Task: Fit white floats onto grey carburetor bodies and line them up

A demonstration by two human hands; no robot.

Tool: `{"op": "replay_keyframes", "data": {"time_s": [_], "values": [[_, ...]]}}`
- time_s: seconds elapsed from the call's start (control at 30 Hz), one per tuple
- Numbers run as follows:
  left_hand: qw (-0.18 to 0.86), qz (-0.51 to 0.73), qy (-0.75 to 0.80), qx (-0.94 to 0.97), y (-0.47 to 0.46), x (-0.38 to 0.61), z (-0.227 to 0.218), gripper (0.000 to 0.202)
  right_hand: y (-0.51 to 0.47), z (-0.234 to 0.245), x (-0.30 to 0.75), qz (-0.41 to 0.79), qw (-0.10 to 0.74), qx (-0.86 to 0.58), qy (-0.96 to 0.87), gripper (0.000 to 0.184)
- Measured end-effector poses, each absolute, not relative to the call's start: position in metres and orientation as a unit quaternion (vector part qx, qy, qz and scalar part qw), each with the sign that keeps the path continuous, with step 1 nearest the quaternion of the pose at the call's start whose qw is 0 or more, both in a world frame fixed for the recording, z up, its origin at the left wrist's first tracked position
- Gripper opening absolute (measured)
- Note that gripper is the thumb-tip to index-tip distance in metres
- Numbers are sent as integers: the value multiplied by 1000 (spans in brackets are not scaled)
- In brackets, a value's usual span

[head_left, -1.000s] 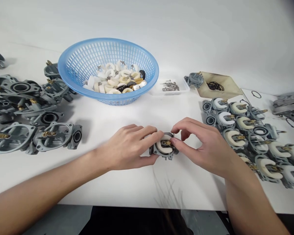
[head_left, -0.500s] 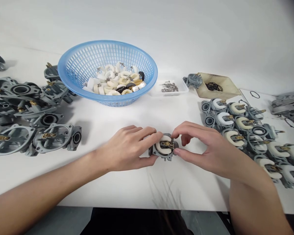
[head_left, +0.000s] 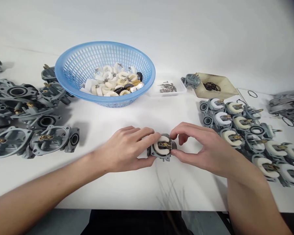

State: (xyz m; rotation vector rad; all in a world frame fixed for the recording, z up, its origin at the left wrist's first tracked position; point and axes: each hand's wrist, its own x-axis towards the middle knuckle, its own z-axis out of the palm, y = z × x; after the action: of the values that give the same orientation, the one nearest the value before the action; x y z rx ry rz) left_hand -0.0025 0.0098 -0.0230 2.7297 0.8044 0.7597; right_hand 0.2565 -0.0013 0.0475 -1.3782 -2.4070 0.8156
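On the white table in front of me lies a small grey metal carburetor body [head_left: 165, 157]. A white C-shaped float [head_left: 159, 150] sits in its open bowl side, around brass jets [head_left: 164, 144]. My left hand [head_left: 133, 147] is closed around the body's left side, with fingers over the upper rim and the thumb below. At the right end, my right hand [head_left: 198, 143] has its index fingertip and thumb on either side of the float's hinge end, touching the body. Whether a small pin sits between those fingertips is hidden.
Behind stands a blue basket [head_left: 152, 70] of floats, beside a clear tray holding small metal pins [head_left: 168, 87]. A beige container holds black rings [head_left: 212, 86]. Carburetor bodies [head_left: 50, 138] are piled at left; several with floats [head_left: 231, 137] stand in rows at right.
The view has shifted slightly, moving the surroundings a little left in the picture. Both hands stay at the carburetor with nearly the same grip.
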Motion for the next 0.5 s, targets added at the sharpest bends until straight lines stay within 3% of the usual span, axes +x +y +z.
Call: {"op": "replay_keyframes", "data": {"time_s": [0.5], "values": [[95,268,300,911,5,2,-26,46,0,50,257,309,119,-473,-817,17]]}}
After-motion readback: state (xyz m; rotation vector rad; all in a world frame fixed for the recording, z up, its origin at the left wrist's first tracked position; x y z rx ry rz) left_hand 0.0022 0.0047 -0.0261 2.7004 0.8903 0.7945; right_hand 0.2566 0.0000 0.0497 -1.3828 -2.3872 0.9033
